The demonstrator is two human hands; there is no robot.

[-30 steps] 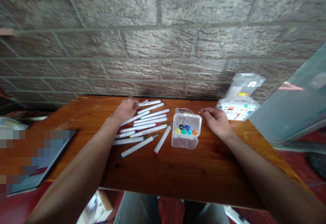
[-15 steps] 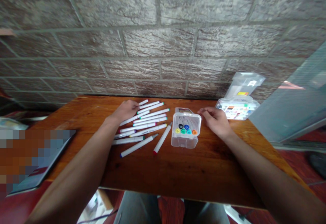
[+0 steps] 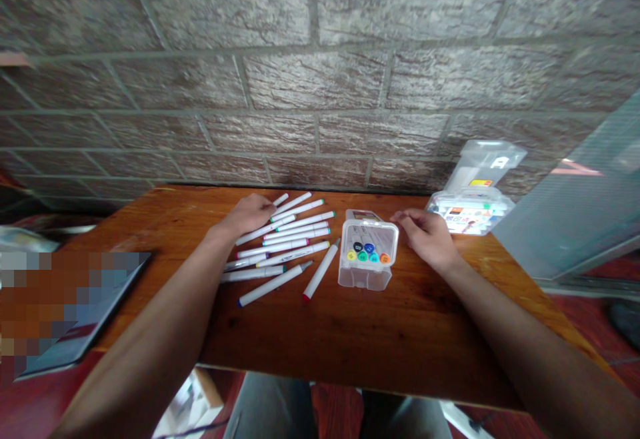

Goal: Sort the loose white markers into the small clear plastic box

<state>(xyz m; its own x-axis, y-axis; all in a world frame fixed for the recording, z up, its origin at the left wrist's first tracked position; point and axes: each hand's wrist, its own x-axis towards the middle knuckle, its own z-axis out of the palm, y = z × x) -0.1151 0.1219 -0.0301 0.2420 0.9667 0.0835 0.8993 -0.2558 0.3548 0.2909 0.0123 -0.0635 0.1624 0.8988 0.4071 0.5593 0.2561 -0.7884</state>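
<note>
My left hand is at the back left of a loose group of white markers, its fingers curled down around the end of a marker. Colored ends show on many of them. A clear plastic case stands at mid-table with several markers inside, their black, blue, yellow, green, teal and orange round ends facing me. Just right of its rim is my right hand, fingers bent and tips drawn together. Nothing shows between them, and whether they touch the case is unclear. One red-ended marker leans toward the case's left side.
At the back right stands a second clear case with a printed label and a raised lid. A tablet-like device lies at the left edge. The brick wall borders the wooden table behind.
The marker by my left fingers has turned, its far end swinging up toward the wall. My right hand stays beside the case. The view has shifted slightly.
</note>
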